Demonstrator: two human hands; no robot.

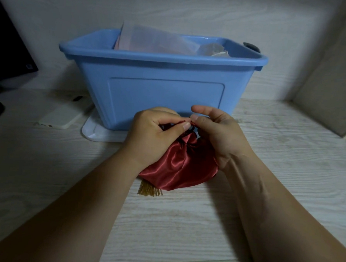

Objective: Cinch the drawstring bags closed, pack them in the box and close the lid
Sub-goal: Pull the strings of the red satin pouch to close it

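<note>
A red satin drawstring bag [176, 168] with a gold tassel [149, 190] lies on the pale wooden table just in front of the blue plastic box [162, 86]. Its mouth is gathered tight. My left hand [154, 138] and my right hand [217, 132] meet above the mouth, each pinching the red drawstring [183, 122] between thumb and fingers. The box stands open, with translucent and pink bags [150, 40] showing above its rim. A white lid [100, 131] lies flat under the box's left front corner.
A phone in a pale case [63, 116] lies on the table left of the box. A dark monitor [11, 50] stands at the far left. A wall panel [328, 88] closes off the right side. A dark round object [251, 47] sits at the box's back right rim.
</note>
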